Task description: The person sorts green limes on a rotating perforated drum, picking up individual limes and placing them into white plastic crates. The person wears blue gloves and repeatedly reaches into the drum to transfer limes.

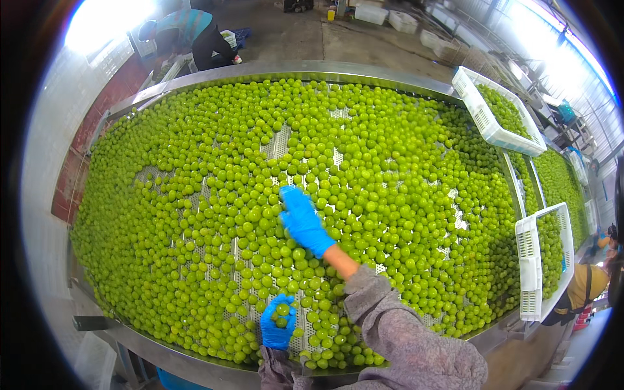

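Round green fruits (390, 204) lie in a thick, loose layer over a perforated metal sorting table (279, 141). Near the table's front edge my left hand (278, 324), in a blue glove, is turned upward with curled fingers around a few green fruits. My right hand (303, 220), gloved in blue too, reaches over the middle of the layer with its fingers pointing away and to the left. Its palm side is hidden, so I cannot tell whether it holds a fruit.
White plastic crates of green fruit stand at the right, one farther back (487, 122) and one nearer (530, 273). A metal rim (312, 68) borders the table. One person (185, 29) bends at the back left; another (582, 287) is at the far right.
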`<state>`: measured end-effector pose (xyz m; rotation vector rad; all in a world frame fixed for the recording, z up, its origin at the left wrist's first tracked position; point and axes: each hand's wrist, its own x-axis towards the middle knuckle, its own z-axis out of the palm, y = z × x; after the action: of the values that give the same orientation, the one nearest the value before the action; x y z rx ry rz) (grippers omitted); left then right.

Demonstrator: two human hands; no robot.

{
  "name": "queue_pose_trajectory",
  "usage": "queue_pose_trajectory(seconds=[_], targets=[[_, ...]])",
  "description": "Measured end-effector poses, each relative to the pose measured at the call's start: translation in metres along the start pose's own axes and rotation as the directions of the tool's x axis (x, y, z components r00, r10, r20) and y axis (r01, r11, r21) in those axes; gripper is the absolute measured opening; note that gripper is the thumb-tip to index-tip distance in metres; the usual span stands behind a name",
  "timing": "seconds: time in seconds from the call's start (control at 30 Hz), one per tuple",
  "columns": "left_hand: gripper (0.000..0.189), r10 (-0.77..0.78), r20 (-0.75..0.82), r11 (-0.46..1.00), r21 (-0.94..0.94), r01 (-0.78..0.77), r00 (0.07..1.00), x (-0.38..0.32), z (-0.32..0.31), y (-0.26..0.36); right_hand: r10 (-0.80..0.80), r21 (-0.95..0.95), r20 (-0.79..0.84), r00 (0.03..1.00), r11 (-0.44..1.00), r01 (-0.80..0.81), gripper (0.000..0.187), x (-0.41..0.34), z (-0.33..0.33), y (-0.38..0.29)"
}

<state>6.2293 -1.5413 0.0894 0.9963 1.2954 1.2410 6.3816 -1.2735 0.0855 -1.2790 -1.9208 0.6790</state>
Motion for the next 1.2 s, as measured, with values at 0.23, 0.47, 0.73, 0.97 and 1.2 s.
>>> queue_pose_trajectory(seconds=[0.23, 0.47, 0.73, 0.97, 1.2], targets=[[0.037, -0.294, 0.004, 0.833, -0.489, 0.259, 0.956, -0.008, 0.006, 0.001, 0.062, -0.621, 0.020, 0.998, 0.783, -0.036, 0.058, -0.115, -0.134, 0.109], [0.035, -0.300, -0.029, 0.871, -0.416, 0.261, 0.954, -0.026, 0.023, -0.001, 0.298, -0.709, -0.145, 0.943, 0.634, -0.309, 0.075, -0.212, -0.199, 0.090], [0.034, -0.267, 0.045, 0.903, -0.337, 0.266, 0.963, -0.052, 0.053, 0.008, 0.083, -0.387, 0.083, 0.993, 0.921, -0.045, 0.070, -0.221, -0.118, -0.014], [0.036, -0.512, 0.120, 0.629, -0.622, 0.466, 0.851, -0.055, 0.062, 0.009, -0.219, -0.458, -0.038, 0.975, 0.871, 0.178, 0.044, -0.092, -0.054, 0.039], [0.035, -0.544, 0.142, 0.511, -0.725, 0.461, 0.827, -0.050, 0.060, 0.008, -0.108, -0.568, 0.135, 0.985, 0.806, 0.167, 0.009, -0.036, -0.013, 0.052]])
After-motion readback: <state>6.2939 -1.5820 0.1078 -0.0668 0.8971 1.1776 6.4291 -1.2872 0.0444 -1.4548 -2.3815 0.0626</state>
